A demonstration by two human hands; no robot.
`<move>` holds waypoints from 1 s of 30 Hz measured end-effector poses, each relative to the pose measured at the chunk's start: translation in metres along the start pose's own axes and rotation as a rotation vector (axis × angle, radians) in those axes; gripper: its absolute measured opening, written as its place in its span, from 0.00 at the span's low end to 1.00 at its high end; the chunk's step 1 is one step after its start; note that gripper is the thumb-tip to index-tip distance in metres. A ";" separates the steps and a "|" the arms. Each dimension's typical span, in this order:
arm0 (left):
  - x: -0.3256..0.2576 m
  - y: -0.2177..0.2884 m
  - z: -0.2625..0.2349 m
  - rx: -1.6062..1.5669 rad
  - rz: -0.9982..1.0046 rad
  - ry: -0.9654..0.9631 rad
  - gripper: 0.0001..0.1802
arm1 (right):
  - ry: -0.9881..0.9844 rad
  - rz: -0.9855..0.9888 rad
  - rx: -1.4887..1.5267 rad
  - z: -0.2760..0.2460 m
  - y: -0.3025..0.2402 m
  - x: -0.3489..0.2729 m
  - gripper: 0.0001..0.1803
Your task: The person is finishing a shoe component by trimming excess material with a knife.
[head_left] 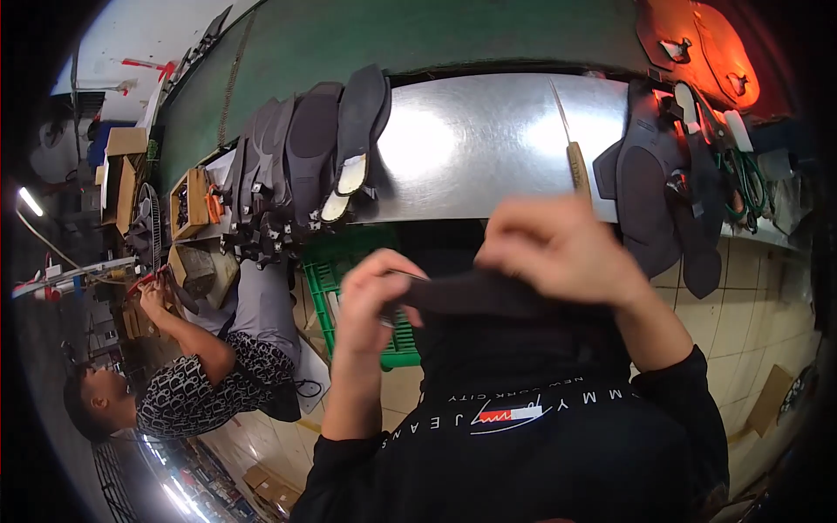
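Just off the near edge of the bench (475, 157), my left hand (368, 301) clamps one end of a dark, sole-like piece (471, 296) before my black shirt (540, 471); my right hand (558, 248), blurred, curls above the other end, its grip impossible to tell. Beyond, a wooden-handled tool (577, 166) points toward the bench's far edge, dark soles (311, 144) lying either side.

Table (488, 187): silver, white glare patches
Held piece (475, 295): plain dark brown-grey
Soles at table's left edge (309, 148): charcoal, one with cream
Soles at table's right edge (643, 179): dark grey
Knife near right edge (577, 166): tan handle
Surface past far edge (488, 35): deep green
Crate below near edge (321, 301): bright green
Co-worker's shirt (187, 397): black, white motif
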State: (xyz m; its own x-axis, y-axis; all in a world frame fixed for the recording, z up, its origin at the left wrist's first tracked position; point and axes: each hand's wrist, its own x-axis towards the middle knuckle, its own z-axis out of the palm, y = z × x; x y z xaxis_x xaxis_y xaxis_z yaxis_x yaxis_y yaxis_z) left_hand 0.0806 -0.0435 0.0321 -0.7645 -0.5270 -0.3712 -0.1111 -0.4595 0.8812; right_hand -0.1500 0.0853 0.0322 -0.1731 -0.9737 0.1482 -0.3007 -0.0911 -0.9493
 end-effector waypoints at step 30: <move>0.036 -0.078 0.038 -0.949 -0.334 0.338 0.09 | -0.006 0.342 0.265 0.082 0.062 -0.048 0.26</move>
State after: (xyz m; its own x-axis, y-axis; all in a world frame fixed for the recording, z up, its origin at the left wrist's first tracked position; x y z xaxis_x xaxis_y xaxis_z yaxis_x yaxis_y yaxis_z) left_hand 0.0373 0.0007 -0.0384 -0.5544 -0.3756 -0.7427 0.3698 -0.9106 0.1844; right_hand -0.0837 0.1096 -0.0561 -0.2148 -0.9583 -0.1883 0.0245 0.1874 -0.9820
